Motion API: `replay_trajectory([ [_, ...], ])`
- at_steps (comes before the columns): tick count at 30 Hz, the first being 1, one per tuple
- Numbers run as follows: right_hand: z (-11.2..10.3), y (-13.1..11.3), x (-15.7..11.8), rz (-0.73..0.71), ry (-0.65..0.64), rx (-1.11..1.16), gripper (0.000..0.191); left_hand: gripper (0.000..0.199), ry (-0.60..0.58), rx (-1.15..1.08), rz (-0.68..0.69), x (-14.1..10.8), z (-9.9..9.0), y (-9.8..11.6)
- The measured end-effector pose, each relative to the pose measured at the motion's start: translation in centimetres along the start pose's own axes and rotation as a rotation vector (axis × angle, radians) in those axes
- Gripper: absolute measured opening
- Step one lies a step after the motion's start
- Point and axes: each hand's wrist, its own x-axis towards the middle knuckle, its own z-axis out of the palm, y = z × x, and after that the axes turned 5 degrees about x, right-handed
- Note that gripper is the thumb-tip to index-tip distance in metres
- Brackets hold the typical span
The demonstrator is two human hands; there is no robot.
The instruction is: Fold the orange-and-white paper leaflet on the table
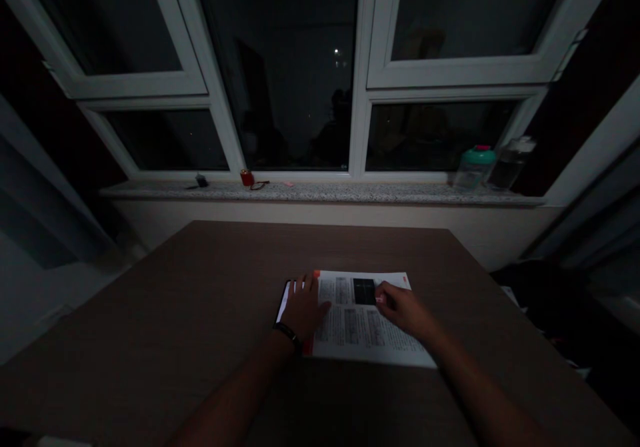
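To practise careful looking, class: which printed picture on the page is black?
The upper picture just beside the right hand; the other pictures are paler, printed in grey.

A brown table (225,280) is bearing a printed page (363,324), and a lit phone (283,304) is lying just beside the page's red-trimmed left edge

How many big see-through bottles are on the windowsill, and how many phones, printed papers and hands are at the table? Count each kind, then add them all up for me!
Big see-through bottles: 2 (teal-lidded bottle, pale-lidded bottle)
Phones: 1 (phone)
Printed papers: 1 (printed paper)
Hands: 2 (left hand, right hand)
Total: 6
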Motion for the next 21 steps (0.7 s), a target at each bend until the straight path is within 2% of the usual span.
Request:
replay_trajectory([
  [8,0.31,0.23,-0.14,0.007,0.013,0.013,0.005,0.051,0.009,-0.012,0.023,-0.07,-0.68,0.26],
  [17,0.12,-0.27,-0.22,0.001,0.006,0.026,0.004,0.050,0.024,-0.051,0.032,-0.17,-0.62,0.19],
  [21,0.17,-0.12,-0.19,0.002,0.005,0.034,0.005,0.043,0.025,-0.074,0.049,-0.15,-0.82,0.20],
])
